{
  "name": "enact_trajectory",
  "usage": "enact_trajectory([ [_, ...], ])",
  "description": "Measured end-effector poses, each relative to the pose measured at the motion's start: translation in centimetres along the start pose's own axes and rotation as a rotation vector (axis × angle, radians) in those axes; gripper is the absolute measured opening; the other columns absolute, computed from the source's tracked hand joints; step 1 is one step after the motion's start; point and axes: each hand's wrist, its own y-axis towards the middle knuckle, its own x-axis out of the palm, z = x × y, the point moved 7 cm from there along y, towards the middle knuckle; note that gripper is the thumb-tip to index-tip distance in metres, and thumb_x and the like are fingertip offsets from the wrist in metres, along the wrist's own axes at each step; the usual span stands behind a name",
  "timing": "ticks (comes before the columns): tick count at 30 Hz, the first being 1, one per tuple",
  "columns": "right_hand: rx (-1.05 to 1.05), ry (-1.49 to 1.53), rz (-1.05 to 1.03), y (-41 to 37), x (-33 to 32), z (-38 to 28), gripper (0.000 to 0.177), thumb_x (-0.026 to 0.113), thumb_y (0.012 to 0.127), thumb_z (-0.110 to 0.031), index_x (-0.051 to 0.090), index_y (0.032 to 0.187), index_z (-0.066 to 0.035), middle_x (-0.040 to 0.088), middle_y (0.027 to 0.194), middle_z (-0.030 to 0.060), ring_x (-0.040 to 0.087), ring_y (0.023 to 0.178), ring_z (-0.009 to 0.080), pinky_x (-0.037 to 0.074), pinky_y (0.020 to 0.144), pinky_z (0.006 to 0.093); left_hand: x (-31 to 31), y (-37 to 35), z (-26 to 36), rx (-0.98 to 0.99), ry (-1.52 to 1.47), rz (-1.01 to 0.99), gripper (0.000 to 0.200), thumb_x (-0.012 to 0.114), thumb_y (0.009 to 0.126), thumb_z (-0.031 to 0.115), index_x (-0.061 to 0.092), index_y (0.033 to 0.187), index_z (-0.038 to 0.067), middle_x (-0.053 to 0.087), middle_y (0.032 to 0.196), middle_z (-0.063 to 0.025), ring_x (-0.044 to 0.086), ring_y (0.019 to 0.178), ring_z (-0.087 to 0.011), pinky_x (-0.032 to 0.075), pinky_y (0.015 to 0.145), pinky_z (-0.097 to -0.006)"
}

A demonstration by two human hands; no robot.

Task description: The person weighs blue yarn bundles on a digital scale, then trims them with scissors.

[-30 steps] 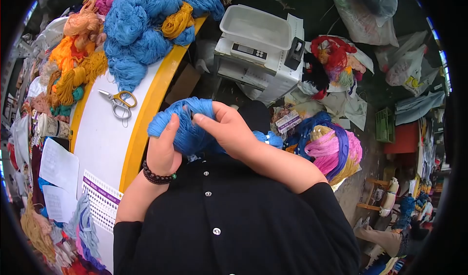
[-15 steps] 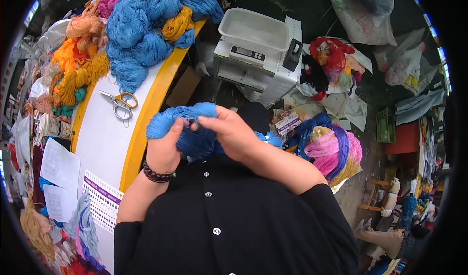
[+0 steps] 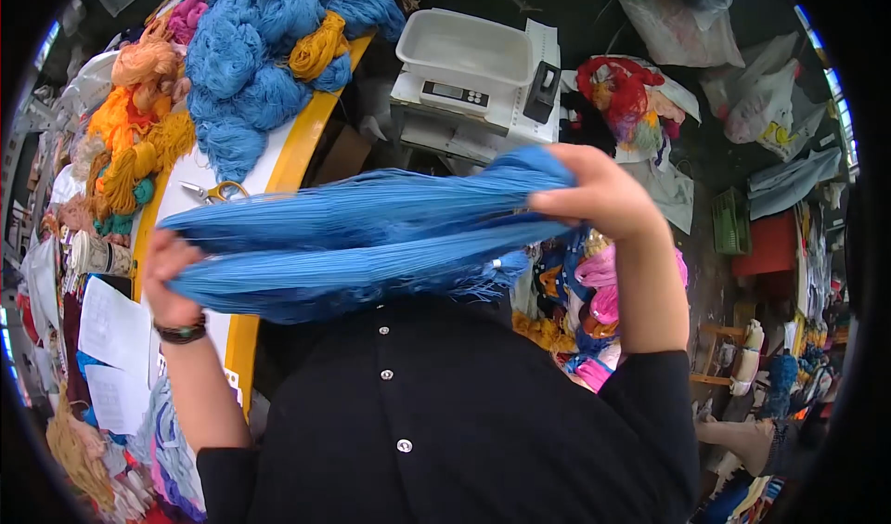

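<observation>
A skein of blue yarn (image 3: 362,236) is stretched lengthwise between my two hands, in front of the black shirt. My left hand (image 3: 174,278) holds its left end, with the fingers curled into the loop. Around the right end of the skein, my right hand (image 3: 594,194) is closed, thumb in front. The strands lie in two bands with a darker gap between them. Behind the skein's left part, scissors (image 3: 213,191) with a yellow handle lie on the white table (image 3: 176,222), partly covered.
A heap of blue yarn (image 3: 241,55) with a yellow skein (image 3: 318,47) lies at the table's far end. Beyond my hands stands a scale (image 3: 455,97) with a white tray (image 3: 464,46). Multicoloured yarn (image 3: 599,306) is at the right, a green basket (image 3: 730,222) farther off.
My hands have moved far apart, left hand leftward and right hand to the right and up. The bunched blue yarn is now drawn out long between them.
</observation>
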Motion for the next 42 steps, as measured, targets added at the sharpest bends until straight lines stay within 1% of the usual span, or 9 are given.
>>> enact_trajectory([
  [8, -0.082, 0.49, 0.603, -8.3, -16.9, 8.8, 0.015, 0.061, 0.091, -0.02, 0.052, 0.084, -0.011, 0.037, 0.056, -0.0077, 0.034, 0.046, 0.0057, 0.035, 0.052, 0.0228, -11.7, -2.4, 18.1, 0.424, -0.073, 0.233, 0.01, 0.047, 0.096, 0.009, 0.05, 0.09, 0.002, 0.045, 0.066, -0.0004, 0.044, 0.053, -0.007, 0.041, 0.053, -0.0198],
  [12, -0.108, 0.579, 0.798, -12.6, -24.1, 11.7, 0.016, 0.059, 0.093, -0.023, 0.05, 0.083, -0.014, 0.031, 0.053, -0.0094, 0.029, 0.045, 0.0046, 0.028, 0.047, 0.0214, -22.0, -3.5, 26.8, 0.614, 0.27, 0.71, 0.014, 0.048, 0.091, 0.0, 0.05, 0.078, 0.006, 0.045, 0.055, 0.0046, 0.046, 0.051, -0.0061, 0.046, 0.067, -0.0245],
  [23, -0.228, 0.515, 1.572, -25.7, -40.4, 15.3, 0.013, 0.051, 0.095, -0.019, 0.056, 0.086, -0.013, 0.044, 0.062, -0.0041, 0.035, 0.048, 0.009, 0.042, 0.052, 0.0282, -33.1, -3.3, 39.1, 0.612, 0.263, 0.839, 0.022, 0.047, 0.082, 0.006, 0.065, 0.093, 0.005, 0.066, 0.088, -0.0074, 0.062, 0.092, -0.0251, 0.043, 0.095, -0.0497],
  [25, -0.164, 0.414, 1.793, -31.5, -44.8, 17.4, 0.014, 0.056, 0.093, -0.022, 0.058, 0.085, -0.01, 0.049, 0.065, -0.0009, 0.043, 0.049, 0.0116, 0.042, 0.05, 0.0272, -30.1, -3.5, 38.3, 0.587, 0.328, 0.695, 0.036, 0.051, 0.078, 0.005, 0.058, 0.114, 0.002, 0.06, 0.113, -0.0167, 0.054, 0.113, -0.0333, 0.037, 0.103, -0.0521],
  [30, 0.333, -0.145, 1.121, -23.2, -34.2, 10.9, 0.016, 0.071, 0.078, -0.023, 0.062, 0.079, -0.01, 0.054, 0.064, -0.0017, 0.05, 0.053, 0.0114, 0.039, 0.052, 0.0254, -21.7, 0.7, 33.8, 0.624, 0.558, 0.667, 0.037, 0.051, 0.085, 0.0, 0.053, 0.122, 0.002, 0.057, 0.093, -0.0092, 0.057, 0.086, -0.0187, 0.048, 0.082, -0.031],
  [32, 0.422, -0.315, 0.963, -19.8, -31.6, 10.1, 0.012, 0.069, 0.079, -0.019, 0.064, 0.083, -0.008, 0.059, 0.071, -0.0024, 0.05, 0.059, 0.0085, 0.039, 0.055, 0.0249, -11.2, 5.9, 22.3, 0.294, 0.195, 0.062, 0.041, 0.047, 0.094, 0.008, 0.042, 0.134, 0.001, 0.046, 0.086, -0.0054, 0.046, 0.068, -0.0105, 0.043, 0.064, -0.0264],
  [35, 0.322, -0.502, 1.027, -17.1, -27.2, 4.6, 0.015, 0.066, 0.083, -0.02, 0.065, 0.089, -0.006, 0.059, 0.072, -0.0037, 0.05, 0.063, 0.0064, 0.04, 0.056, 0.0247, 4.1, 7.5, 5.2, 0.012, 0.338, -0.132, 0.044, 0.037, 0.101, 0.016, 0.029, 0.142, 0.004, 0.039, 0.091, -0.0041, 0.037, 0.059, -0.0073, 0.036, 0.055, -0.0224],
  [40, -0.231, -0.657, 1.225, -15.7, -20.3, -7.0, 0.018, 0.063, 0.088, -0.023, 0.065, 0.092, -0.005, 0.053, 0.07, -0.0047, 0.046, 0.059, 0.0048, 0.037, 0.055, 0.0198, 8.3, 5.7, -5.9, -0.111, 0.42, -0.23, 0.045, 0.037, 0.101, 0.026, 0.036, 0.14, 0.005, 0.033, 0.147, -0.0154, 0.041, 0.054, -0.0036, 0.035, 0.047, -0.0186],
  [42, -0.472, -0.408, 1.128, -14.9, -20.1, -9.0, 0.018, 0.06, 0.092, -0.022, 0.063, 0.085, -0.006, 0.049, 0.067, -0.0048, 0.044, 0.057, 0.0055, 0.037, 0.055, 0.0213, 6.7, 5.6, -9.4, -0.237, 0.373, -0.272, 0.034, 0.037, 0.101, 0.031, 0.058, 0.1, 0.004, 0.055, 0.122, -0.012, 0.044, 0.054, -0.0035, 0.035, 0.046, -0.0187],
])
